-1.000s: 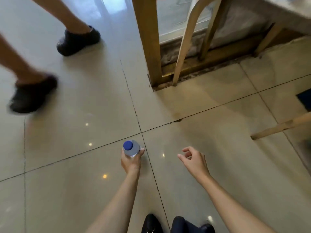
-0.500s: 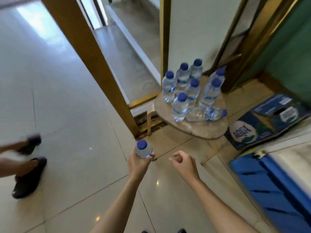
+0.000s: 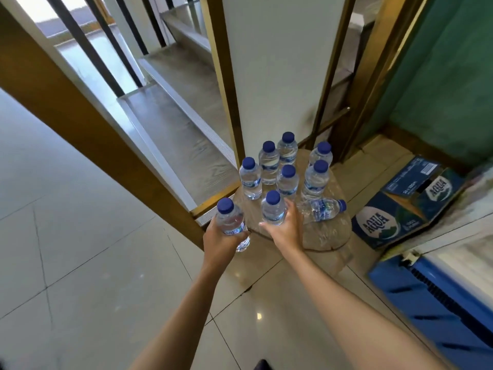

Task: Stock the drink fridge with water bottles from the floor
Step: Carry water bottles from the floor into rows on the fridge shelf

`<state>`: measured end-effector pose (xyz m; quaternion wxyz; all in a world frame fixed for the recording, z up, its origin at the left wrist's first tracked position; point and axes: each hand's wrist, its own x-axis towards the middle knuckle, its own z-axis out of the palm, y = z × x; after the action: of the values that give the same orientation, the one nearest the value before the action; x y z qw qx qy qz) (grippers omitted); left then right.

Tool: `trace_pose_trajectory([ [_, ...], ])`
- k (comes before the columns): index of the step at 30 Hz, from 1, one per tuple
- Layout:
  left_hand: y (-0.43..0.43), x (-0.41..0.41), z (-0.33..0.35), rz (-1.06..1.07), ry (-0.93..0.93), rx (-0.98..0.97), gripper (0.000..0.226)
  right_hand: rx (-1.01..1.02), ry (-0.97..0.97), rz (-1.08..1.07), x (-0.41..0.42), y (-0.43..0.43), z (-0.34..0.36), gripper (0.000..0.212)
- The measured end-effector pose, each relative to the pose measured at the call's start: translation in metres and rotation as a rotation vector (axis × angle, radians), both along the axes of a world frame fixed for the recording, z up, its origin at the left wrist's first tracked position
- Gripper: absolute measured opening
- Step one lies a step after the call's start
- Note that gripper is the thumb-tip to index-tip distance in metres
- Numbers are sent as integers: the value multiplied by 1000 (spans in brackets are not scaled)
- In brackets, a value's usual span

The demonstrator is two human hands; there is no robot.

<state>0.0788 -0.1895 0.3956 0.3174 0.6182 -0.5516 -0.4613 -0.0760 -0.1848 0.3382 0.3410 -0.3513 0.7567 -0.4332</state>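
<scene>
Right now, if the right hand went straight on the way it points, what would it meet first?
The right hand would meet the nearest upright water bottle, now between its thumb and fingers; whether they touch is unclear.

The right grip (image 3: 286, 228), empty before, has reached out and now holds the nearest standing bottle (image 3: 272, 210).
</scene>
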Motion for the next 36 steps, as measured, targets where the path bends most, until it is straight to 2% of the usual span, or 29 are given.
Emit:
trace_pose_trajectory([
  [7, -13, 6, -6, -50, 11, 50, 50, 2, 46, -67, 8, -8, -2, 69],
  [13, -20, -6, 45, -138, 31, 41, 50, -42, -10, -71, -7, 8, 40, 53],
  [16, -21, -22, 87, -242, 45, 12, 51, -71, -8, -75, -21, 26, 87, 49],
  [19, -18, -44, 136, -366, 56, -11, 47, -66, -3, -118, -43, 45, 134, 54],
  [23, -21, -85, 200, -591, 41, -61, 36, -55, 91, -245, -86, 73, 210, 49],
  [26, -26, -126, 248, -715, 43, -118, 31, -94, 161, -345, -121, 95, 269, 55],
  [31, -17, -215, 332, -910, 67, -246, 46, -218, 294, -483, -181, 146, 371, 54],
  [36, 31, -298, 431, -1133, 141, -390, 51, -334, 348, -590, -234, 202, 476, 41],
])
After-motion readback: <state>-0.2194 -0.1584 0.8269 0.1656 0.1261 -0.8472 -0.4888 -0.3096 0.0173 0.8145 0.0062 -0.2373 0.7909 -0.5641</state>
